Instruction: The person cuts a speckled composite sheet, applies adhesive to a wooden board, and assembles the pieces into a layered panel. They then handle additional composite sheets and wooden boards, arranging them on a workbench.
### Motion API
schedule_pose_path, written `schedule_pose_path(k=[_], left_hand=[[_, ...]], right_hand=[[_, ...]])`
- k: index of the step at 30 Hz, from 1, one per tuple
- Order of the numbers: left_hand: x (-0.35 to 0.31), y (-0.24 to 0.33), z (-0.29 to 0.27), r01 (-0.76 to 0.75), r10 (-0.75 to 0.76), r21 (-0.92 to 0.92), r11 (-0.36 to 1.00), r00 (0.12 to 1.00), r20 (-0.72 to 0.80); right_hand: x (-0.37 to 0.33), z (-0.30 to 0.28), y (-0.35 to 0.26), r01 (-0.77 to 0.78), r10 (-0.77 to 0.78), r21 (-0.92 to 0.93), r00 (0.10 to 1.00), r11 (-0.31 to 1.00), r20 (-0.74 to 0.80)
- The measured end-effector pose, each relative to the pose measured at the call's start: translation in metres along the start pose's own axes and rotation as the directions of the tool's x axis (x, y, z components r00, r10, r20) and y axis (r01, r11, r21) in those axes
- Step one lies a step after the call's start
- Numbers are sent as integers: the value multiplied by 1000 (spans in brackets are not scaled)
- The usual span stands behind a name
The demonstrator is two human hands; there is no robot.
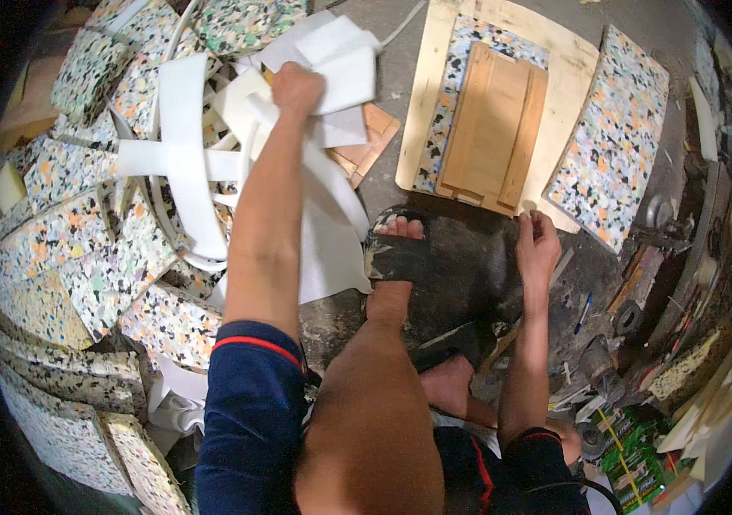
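My left hand (297, 88) is closed at the left edge of a white foam sheet (347, 81), on a heap of white foam offcuts. Down by the lower edge of a pale plywood board (574, 60), my right hand (538, 245) has its fingertips pinched together; anything between them is too small to make out. On that board lies a speckled foam slab (436, 142), mostly covered by a wooden panel (490, 120) with raised strips along its sides. Another speckled foam slab (611, 137) rests against the board's right side.
Speckled foam blocks (66, 227) pile up along the left. Curved white foam strips (184, 154) cross over them, near a small wooden piece (370, 142). My sandalled foot (398, 245) stands between heap and board. A pen (583, 313) and scraps lie at right.
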State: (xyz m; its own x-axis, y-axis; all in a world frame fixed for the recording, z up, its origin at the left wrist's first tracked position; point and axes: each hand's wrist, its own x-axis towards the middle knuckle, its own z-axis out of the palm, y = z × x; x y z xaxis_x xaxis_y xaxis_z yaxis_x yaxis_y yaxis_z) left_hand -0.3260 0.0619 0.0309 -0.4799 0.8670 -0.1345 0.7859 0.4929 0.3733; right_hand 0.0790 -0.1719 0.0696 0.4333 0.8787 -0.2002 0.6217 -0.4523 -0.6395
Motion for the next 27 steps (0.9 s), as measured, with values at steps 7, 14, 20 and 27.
schedule_pose_path(k=[7,14,20,27], left_hand=[[-79,-138,-37,-516,439,379,768,855,275],[-311,-236,-123,-741,227,429,516,602,766],[-234,-116,-107,-694,169,121,710,335,927],[-159,47,-10,-433,490,-240,869,818,301]], right_hand=[[40,24,-4,67,-73,-84,995,994,-71],[48,41,-40,121,-133,-131,987,984,-87],[50,43,-52,43,-50,-171,998,984,-38],[57,45,-47,146,-218,-348,960,926,-177]])
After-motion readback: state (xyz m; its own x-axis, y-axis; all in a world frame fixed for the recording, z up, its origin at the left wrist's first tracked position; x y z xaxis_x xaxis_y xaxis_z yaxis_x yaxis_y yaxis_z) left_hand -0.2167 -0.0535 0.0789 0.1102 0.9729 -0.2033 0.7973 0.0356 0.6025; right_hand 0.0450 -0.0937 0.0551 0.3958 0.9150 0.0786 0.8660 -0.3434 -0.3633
